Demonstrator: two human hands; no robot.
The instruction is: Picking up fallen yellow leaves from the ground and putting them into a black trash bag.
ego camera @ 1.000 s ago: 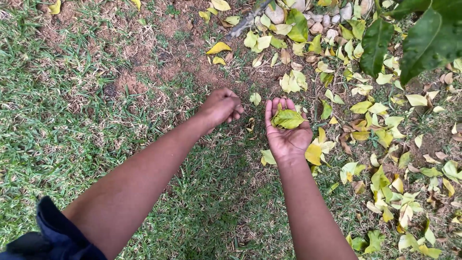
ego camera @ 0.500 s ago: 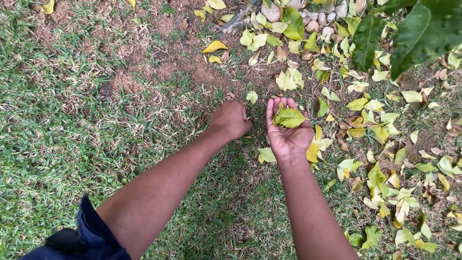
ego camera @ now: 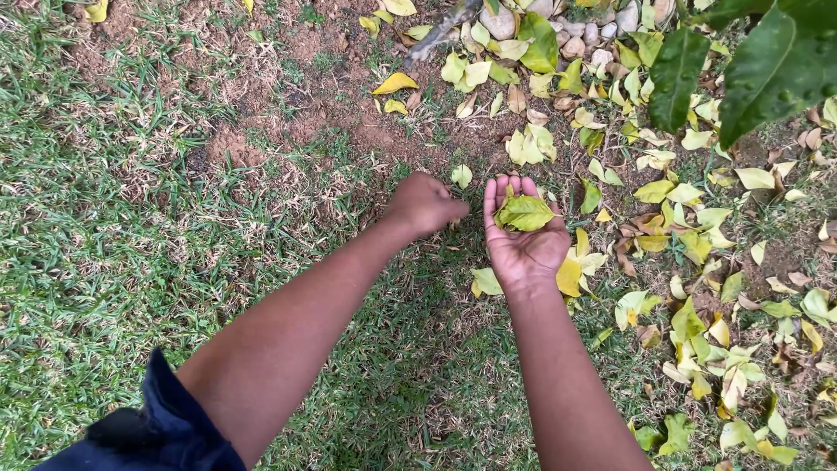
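While the right hand (ego camera: 523, 240) cups leaves (ego camera: 523, 212), the left hand (ego camera: 425, 202) seemingly touches grass (ego camera: 131, 244).

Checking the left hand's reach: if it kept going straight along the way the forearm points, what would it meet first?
Most likely the small pale green leaf just past the left hand, on bare soil. Depth is unclear, so it could brush the ground first.

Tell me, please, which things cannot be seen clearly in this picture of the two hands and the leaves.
Head view only:
- Left hand: its fingertips are hidden under its own back, so any leaf held there cannot be told.
- Leaves in the right hand: the top green leaf covers any below it.
- Pale stones: cut off by the top edge.
- Overhanging dark leaves: blurred, hiding ground beneath.
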